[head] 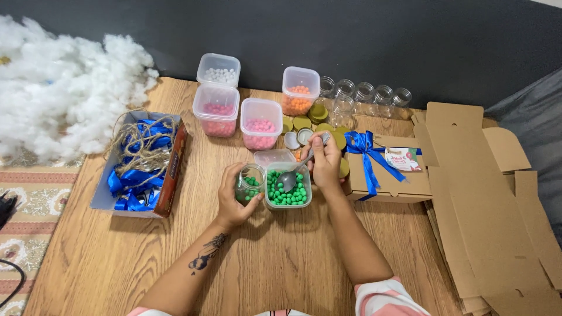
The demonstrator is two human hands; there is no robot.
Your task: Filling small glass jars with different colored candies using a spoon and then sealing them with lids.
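- So far, in the head view, the left hand (234, 196) wraps its fingers around a small glass jar (250, 184) on the wooden table (281, 257), holding it upright just beside the green tub.
- That jar holds a low layer of green balls, perhaps a third full as far as I can judge, so filling is begun and not finished.
- Meanwhile the right hand (325, 159) pinches the handle of a metal spoon (293, 175), fingers closed on it; the bowl of the spoon sits over the green balls in the clear tub (287, 190). Whether the spoon is loaded I cannot tell.
- The green tub is still well stocked.
- Behind it stand four more tubs: two with pink balls (260, 124), one with white (218, 70), one with orange (300, 90). All look full and untouched.
- Five or so empty jars (366, 93) wait in a row by the wall, with gold lids (310, 120) loose in front of them; none is capped, so most jars are left to do.
- One closed cardboard box (389, 175) with a blue ribbon sits right of the hand, seemingly finished; flat boxes (497, 205) lie unfolded farther right.
- At left, a box of blue ribbon and twine (140, 164), and white stuffing (64, 93) beyond it.
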